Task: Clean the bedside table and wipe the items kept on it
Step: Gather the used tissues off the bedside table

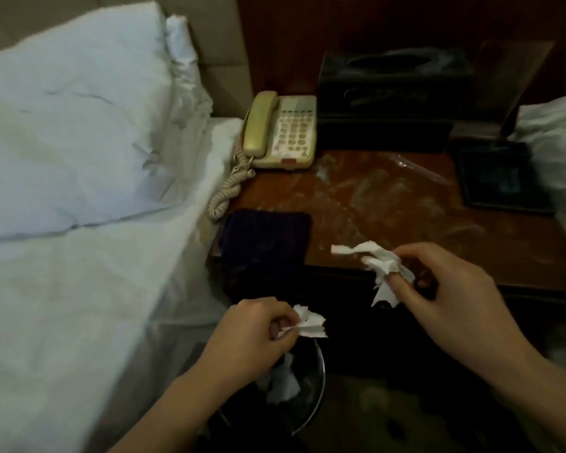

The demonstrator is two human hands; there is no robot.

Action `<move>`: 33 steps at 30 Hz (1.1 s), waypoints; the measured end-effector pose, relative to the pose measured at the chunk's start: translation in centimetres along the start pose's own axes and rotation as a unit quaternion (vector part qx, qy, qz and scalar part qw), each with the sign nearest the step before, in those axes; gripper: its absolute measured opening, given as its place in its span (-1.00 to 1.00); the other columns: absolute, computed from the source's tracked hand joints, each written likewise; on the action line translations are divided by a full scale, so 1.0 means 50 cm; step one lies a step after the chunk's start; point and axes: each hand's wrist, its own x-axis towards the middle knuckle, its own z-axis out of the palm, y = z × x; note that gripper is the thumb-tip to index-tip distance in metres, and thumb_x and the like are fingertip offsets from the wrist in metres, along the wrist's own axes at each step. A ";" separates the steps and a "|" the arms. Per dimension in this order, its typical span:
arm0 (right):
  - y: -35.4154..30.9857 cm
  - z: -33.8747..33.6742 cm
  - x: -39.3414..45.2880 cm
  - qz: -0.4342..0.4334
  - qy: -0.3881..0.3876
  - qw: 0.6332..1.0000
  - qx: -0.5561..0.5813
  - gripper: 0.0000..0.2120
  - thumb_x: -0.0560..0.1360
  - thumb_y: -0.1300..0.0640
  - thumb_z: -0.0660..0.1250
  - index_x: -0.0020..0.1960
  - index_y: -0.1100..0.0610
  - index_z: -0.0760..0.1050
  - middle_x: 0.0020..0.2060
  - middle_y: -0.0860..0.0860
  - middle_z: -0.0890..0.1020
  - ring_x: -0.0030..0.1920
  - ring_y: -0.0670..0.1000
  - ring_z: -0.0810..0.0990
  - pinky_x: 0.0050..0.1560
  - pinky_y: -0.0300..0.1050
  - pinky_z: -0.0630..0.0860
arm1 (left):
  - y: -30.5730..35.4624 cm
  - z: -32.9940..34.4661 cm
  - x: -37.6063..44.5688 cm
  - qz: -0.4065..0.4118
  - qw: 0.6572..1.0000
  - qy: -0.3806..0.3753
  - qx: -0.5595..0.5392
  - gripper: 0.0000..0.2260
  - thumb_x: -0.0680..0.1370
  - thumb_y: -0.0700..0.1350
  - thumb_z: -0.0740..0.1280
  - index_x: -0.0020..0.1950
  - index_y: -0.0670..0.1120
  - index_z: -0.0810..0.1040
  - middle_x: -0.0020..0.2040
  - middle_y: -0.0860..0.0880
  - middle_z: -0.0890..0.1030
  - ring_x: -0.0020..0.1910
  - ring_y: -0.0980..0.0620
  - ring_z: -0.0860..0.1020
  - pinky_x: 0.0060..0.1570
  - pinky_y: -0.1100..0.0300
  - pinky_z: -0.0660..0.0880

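Note:
The brown bedside table (389, 207) shows pale smears across its top. A beige corded phone (280, 130) stands at its back left, a black tissue box (394, 83) behind, a dark folded cloth (268, 237) at the front left corner. My right hand (438, 289) grips a crumpled white tissue (378, 261) at the table's front edge. My left hand (255, 331) pinches a torn scrap of white paper (309, 323) above a dark waste bin (317, 380) on the floor, which holds more white paper.
A bed with white sheets and a pillow (69, 142) fills the left side. A dark flat tray or frame (500, 178) lies at the table's right, beside white bedding (556, 152). The phone's coiled cord (229, 188) hangs over the table's left edge.

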 end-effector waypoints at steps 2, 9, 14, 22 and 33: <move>-0.022 0.050 -0.025 -0.004 -0.034 0.999 -0.002 -0.74 0.55 -0.04 0.34 0.23 -0.11 0.47 -0.09 -0.33 0.46 -0.13 -0.26 0.49 -0.17 -0.38 0.42 | -0.050 0.044 -0.025 -0.042 0.999 -0.011 -0.013 -0.89 0.54 0.02 0.46 0.05 0.09 0.71 -0.16 0.19 0.62 -0.15 0.21 0.60 -0.12 0.33 0.50; -0.039 0.223 -0.060 0.010 -0.156 0.988 -0.020 -0.79 0.58 -0.07 0.31 0.18 -0.07 0.44 -0.03 -0.18 0.56 -0.08 -0.16 0.55 -0.06 -0.18 0.56 | -0.151 0.153 -0.056 -0.118 0.991 -0.067 -0.013 -0.81 0.57 0.06 0.41 0.15 0.06 0.69 0.00 0.08 0.71 -0.03 0.12 0.65 0.02 0.11 0.58; -0.019 0.363 -0.073 0.017 -0.231 0.972 -0.049 -0.79 0.59 -0.05 0.31 0.16 0.01 0.50 0.04 -0.07 0.56 -0.04 -0.07 0.56 -0.06 -0.20 0.51 | -0.185 0.144 -0.081 -0.161 0.986 -0.004 -0.039 -0.75 0.54 -0.05 0.42 0.22 0.10 0.67 0.06 0.10 0.70 0.02 0.13 0.65 0.09 0.17 0.57; -0.037 0.430 -0.071 -0.011 -0.300 0.951 -0.077 -0.56 0.59 -0.12 0.27 0.43 -0.03 0.35 0.31 -0.07 0.48 0.24 -0.03 0.51 0.14 -0.11 0.51 | -0.156 0.048 -0.102 -0.136 0.985 0.087 -0.056 -0.85 0.52 -0.09 0.44 0.03 0.13 0.71 -0.12 0.19 0.69 -0.15 0.24 0.62 -0.09 0.26 0.52; 0.027 -0.036 0.085 -0.006 -0.009 0.994 -0.106 -0.96 0.56 -0.08 0.33 -0.02 -0.18 0.48 -0.14 -0.24 0.54 -0.14 -0.21 0.53 -0.21 -0.34 0.43 | 0.136 -0.086 0.146 0.079 0.991 0.059 -0.091 -0.83 0.64 0.03 0.35 0.21 0.19 0.63 0.00 0.22 0.61 -0.06 0.26 0.57 -0.03 0.31 0.54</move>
